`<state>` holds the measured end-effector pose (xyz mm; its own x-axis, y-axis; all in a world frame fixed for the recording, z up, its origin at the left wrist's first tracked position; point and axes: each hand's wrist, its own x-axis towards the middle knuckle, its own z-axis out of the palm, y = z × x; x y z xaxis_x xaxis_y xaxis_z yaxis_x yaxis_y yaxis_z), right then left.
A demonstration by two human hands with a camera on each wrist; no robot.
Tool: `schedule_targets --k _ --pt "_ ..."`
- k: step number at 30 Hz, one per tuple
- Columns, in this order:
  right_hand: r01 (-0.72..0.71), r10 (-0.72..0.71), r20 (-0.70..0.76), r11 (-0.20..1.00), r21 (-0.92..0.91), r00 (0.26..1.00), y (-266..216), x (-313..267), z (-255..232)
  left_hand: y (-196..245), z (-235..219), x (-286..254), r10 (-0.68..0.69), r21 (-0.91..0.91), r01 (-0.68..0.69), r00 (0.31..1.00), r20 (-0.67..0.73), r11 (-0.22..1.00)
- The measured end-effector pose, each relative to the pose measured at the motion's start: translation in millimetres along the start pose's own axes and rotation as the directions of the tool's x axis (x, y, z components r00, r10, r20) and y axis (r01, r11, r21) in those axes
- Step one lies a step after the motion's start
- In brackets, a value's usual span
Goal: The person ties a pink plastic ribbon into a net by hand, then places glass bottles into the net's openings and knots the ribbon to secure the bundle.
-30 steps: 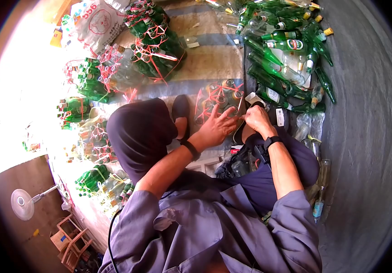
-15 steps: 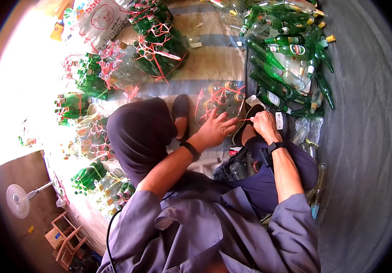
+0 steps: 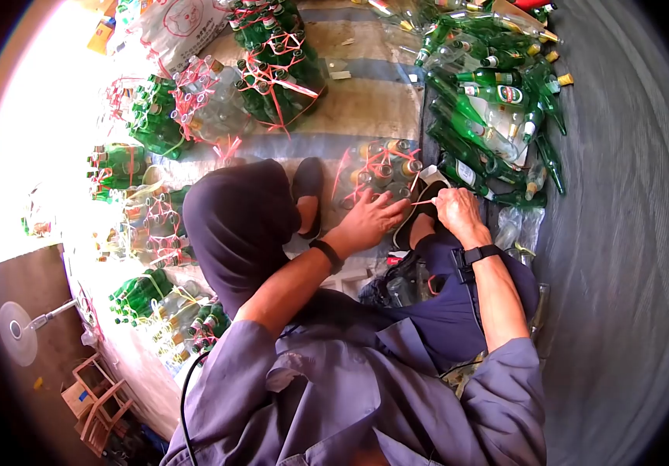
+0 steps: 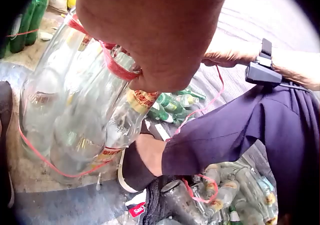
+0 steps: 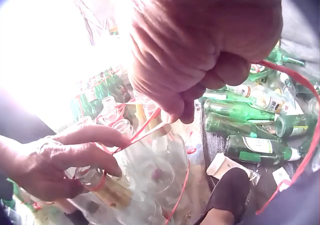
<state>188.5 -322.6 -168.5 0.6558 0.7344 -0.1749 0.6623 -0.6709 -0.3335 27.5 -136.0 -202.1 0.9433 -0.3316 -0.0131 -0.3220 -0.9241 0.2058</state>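
A bundle of clear glass bottles (image 3: pixel 371 167) stands upright in front of the person, red plastic string (image 4: pixel 117 67) bound round the necks. Another loop of string runs low around the bottles in the left wrist view. My left hand (image 3: pixel 371 221) is over the near side of the bundle, its fingers bent around the bottle necks. To its right, my right hand (image 3: pixel 461 211) pinches the red string between thumb and fingers. A short length stretches straight between the two hands, and a loose tail (image 5: pixel 305 170) hangs from the right hand.
Loose green bottles (image 3: pixel 497 116) lie heaped at the upper right. Tied bundles of green bottles (image 3: pixel 280 78) and other bottles stand at the left, near a white sack (image 3: pixel 179 31). More clear bottles (image 4: pixel 245 190) lie beside the person's leg. A shoe (image 5: pixel 230 192) is close to the bundle.
The right hand has drawn slightly away from the bundle to the right, and the string between the hands shows longer. The left hand has stayed on the bottles.
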Motion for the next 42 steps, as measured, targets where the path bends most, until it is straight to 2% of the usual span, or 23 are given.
schedule_targets --k 8,12,14,21,23,26,30,33,35,36,38,42 --pt "0.063 -0.062 0.051 0.998 -0.015 0.997 -1.1 16.8 -12.4 1.6 3.8 -1.1 0.003 -0.011 -0.003 0.999 -0.039 1.000" --pt "0.073 -0.070 0.124 0.997 -0.023 0.990 -8.5 25.2 -29.4 1.7 4.0 -2.0 -0.034 -0.058 0.031 0.998 -0.048 0.998" --pt "0.103 -0.100 0.173 0.995 -0.005 0.980 -14.7 26.4 -38.6 2.0 5.8 -2.8 -0.064 -0.097 0.049 0.987 -0.149 0.994" --pt "0.171 -0.166 0.170 0.985 -0.017 0.971 -27.2 31.3 -45.7 0.1 6.5 -1.5 -0.061 -0.143 0.043 0.991 -0.120 0.989" --pt "0.232 -0.225 0.139 0.972 -0.034 0.964 -30.7 33.2 -48.0 1.2 5.1 -0.2 -0.044 -0.098 0.031 0.989 -0.142 0.995" --pt "0.183 -0.178 0.172 0.983 -0.017 0.969 -32.4 37.0 -46.8 1.4 3.1 -0.8 -0.049 -0.106 0.033 0.987 -0.152 0.994" --pt "0.218 -0.213 0.176 0.976 -0.011 0.961 -37.2 41.7 -52.4 0.4 7.0 -1.4 -0.052 -0.137 0.031 0.987 -0.150 0.990" --pt "0.272 -0.263 0.174 0.962 -0.029 0.949 -41.4 44.3 -53.2 1.1 8.3 -2.1 -0.067 -0.134 0.042 0.981 -0.182 0.990" --pt "0.395 -0.381 0.164 0.917 -0.061 0.910 -39.3 48.9 -47.8 0.9 8.3 -2.8 -0.075 -0.171 0.042 0.979 -0.192 0.984" --pt "0.395 -0.381 0.163 0.917 -0.060 0.910 -39.5 51.4 -45.1 0.8 8.1 -2.4 -0.075 -0.170 0.043 0.979 -0.190 0.985" --pt "0.501 -0.486 0.127 0.854 -0.141 0.865 -43.8 55.7 -38.6 1.3 7.7 -1.8 -0.085 -0.198 0.044 0.976 -0.202 0.979" --pt "0.578 -0.569 0.105 0.795 -0.181 0.816 -57.6 64.0 -24.7 1.8 6.7 -1.0 -0.101 -0.200 0.068 0.982 -0.162 0.977"
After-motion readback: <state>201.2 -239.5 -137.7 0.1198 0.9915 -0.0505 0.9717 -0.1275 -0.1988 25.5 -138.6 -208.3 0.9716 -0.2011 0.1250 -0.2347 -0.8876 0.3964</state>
